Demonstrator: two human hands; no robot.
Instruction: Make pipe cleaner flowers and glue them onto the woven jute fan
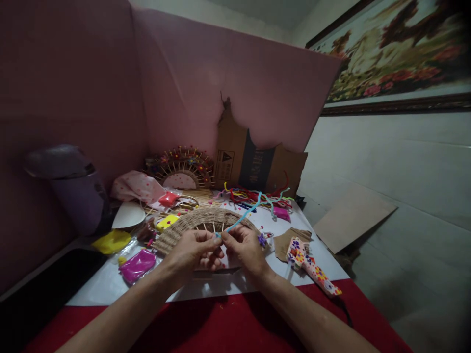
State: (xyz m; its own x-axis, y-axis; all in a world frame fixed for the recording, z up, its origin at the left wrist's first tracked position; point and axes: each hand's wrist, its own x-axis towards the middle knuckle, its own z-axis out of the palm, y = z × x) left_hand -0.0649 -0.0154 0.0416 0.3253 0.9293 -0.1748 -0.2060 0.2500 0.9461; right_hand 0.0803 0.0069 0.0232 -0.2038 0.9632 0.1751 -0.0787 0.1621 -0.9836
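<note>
A light blue pipe cleaner (245,214) is pinched between thumb and fingers of my left hand (189,251) and my right hand (247,247). Its long end slants up and to the right, while the short end is bent at my fingertips. Just behind and below both hands lies a half-round fan-shaped piece wound with brown twine (191,220), with thin sticks across its inner gap. My hands hide its lower middle. Beside my right hand sits a small purple flower (262,239).
A flower-patterned glue gun (312,267) rests by torn cardboard (281,245) on the right. Further back are a heap of coloured pipe cleaners (253,197) and a finished-looking decorated fan (180,164). Magenta (138,264) and yellow (111,241) packets lie left, near a purple bin (79,196).
</note>
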